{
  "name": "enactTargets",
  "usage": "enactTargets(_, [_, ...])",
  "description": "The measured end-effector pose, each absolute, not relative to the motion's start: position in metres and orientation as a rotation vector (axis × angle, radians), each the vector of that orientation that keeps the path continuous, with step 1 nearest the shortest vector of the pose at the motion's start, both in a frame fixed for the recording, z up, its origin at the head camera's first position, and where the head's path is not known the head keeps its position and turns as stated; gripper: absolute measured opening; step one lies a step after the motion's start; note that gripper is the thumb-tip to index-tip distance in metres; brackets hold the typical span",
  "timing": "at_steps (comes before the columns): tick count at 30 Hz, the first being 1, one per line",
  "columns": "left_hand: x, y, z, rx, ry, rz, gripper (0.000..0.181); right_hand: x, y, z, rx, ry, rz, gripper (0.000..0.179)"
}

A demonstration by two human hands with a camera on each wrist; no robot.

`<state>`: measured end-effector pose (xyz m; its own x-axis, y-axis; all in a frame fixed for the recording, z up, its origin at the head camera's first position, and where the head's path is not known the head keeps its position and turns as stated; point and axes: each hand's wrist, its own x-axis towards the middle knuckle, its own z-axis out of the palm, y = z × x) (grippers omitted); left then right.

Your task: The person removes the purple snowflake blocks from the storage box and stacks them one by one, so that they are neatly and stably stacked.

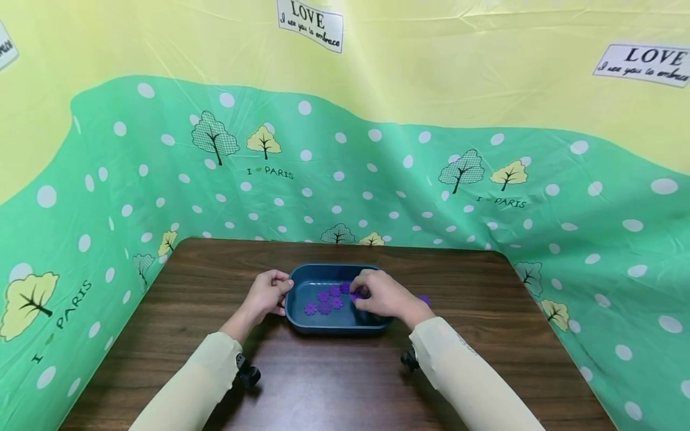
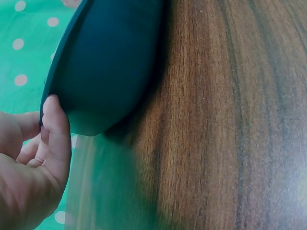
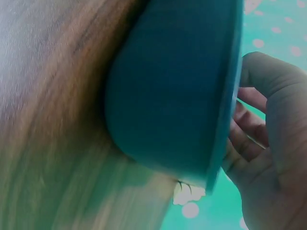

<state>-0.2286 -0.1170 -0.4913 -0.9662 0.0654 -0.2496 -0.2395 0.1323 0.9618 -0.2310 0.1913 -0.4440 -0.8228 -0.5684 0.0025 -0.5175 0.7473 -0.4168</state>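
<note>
A dark blue rectangular tray (image 1: 334,329) with rounded corners stands on the table, several purple flower-shaped pieces (image 1: 324,307) lying in it. My left hand (image 1: 268,293) pinches the tray's left rim, thumb on one side and fingers on the other, as the left wrist view also shows. Over the right part of the tray, my right hand (image 1: 384,293) has thumb and fingers curled around a purple flower piece (image 1: 356,296), partly covered by the fingers. In the right wrist view, the tray wall (image 3: 168,96) hides those fingertips.
Another purple piece (image 1: 424,298) lies on the table right of the tray, partly hidden by the right wrist. The brown wooden table (image 1: 323,383) ends at a green and yellow printed cloth (image 1: 345,155) behind. A small black device (image 1: 247,372) sits at the left wrist.
</note>
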Motion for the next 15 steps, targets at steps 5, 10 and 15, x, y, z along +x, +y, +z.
enactTargets(5, [-0.228,-0.117,-0.49,-0.17,2.159,1.926,0.028,-0.23,0.204,-0.441,-0.887,2.865,-0.672,0.022])
enactTargets(10, [-0.229,-0.117,-0.49,-0.168,2.154,1.93,0.029,-0.229,0.217,-0.436,-0.896,2.896,-0.69,0.02])
enactTargets(15, [-0.228,-0.117,-0.49,-0.167,2.165,1.92,0.03,-0.228,0.23,-0.433,-0.88,2.919,-0.677,0.02])
